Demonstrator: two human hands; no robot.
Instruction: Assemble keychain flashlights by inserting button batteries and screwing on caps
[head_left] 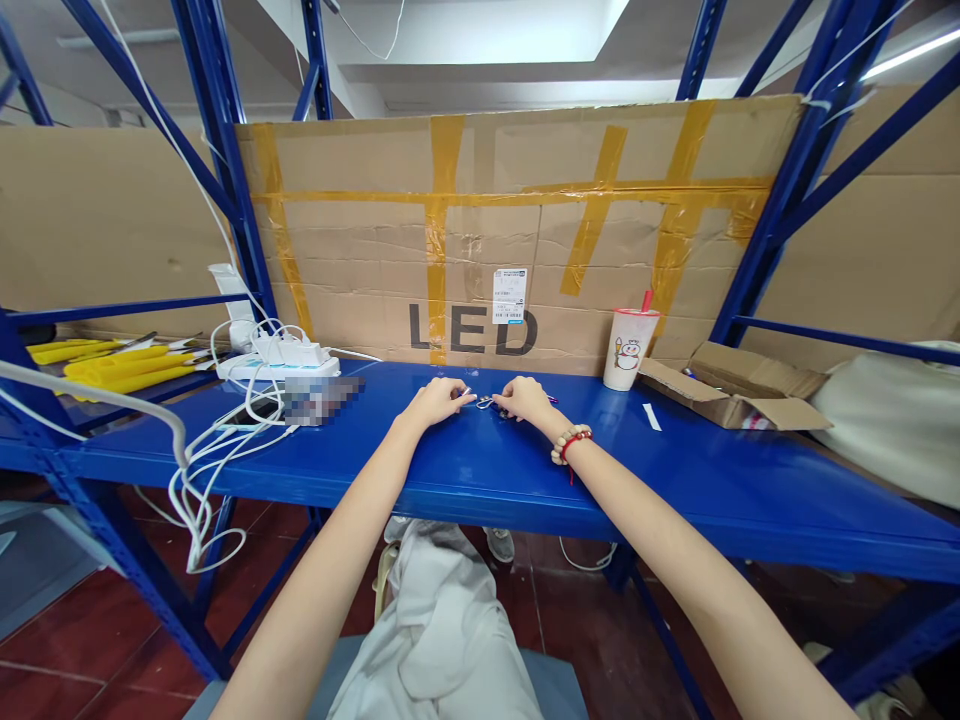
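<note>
Both my hands rest on the blue metal shelf [480, 470] in front of me. My left hand [436, 398] is curled, its fingertips pinched on a small metal piece [484, 401] lying between the hands. My right hand [525, 397], with a bead bracelet and red cord on the wrist, is also curled with fingers pinched at the same small piece. The piece is too small to name; it looks like a little metal clasp or ring.
A white paper cup with a red straw [628, 346] stands right of my hands, an open cardboard box [731, 388] beyond it. A white power strip with cables [277, 362] lies to the left. Taped "LED" cardboard [517, 220] forms the back wall. Yellow items [112, 362] far left.
</note>
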